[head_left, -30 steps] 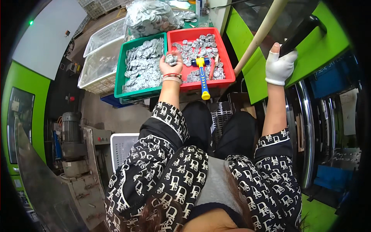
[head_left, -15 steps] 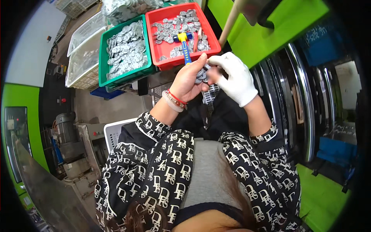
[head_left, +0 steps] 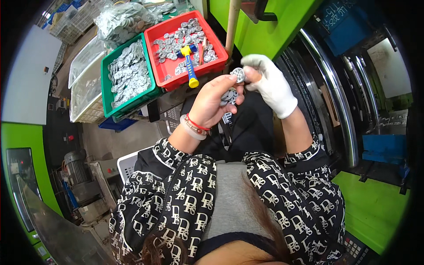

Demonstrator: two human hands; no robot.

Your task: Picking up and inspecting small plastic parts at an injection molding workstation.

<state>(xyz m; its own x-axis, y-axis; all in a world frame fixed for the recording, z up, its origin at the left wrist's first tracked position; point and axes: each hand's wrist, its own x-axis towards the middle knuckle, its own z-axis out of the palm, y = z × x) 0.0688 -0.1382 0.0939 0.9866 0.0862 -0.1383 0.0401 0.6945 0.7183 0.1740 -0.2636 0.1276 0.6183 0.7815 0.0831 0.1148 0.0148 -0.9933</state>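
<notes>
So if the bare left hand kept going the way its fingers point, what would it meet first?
The left hand points up and to the right, toward the white-gloved right hand. It would likely meet the small round grey metal disc pinched between the two hands, then the glove. Depth is unclear.

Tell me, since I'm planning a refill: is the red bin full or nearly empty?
Partly filled. Grey metal discs lie scattered in the red bin, with bare red floor showing between them and a blue-and-yellow mallet lying on top.
</notes>
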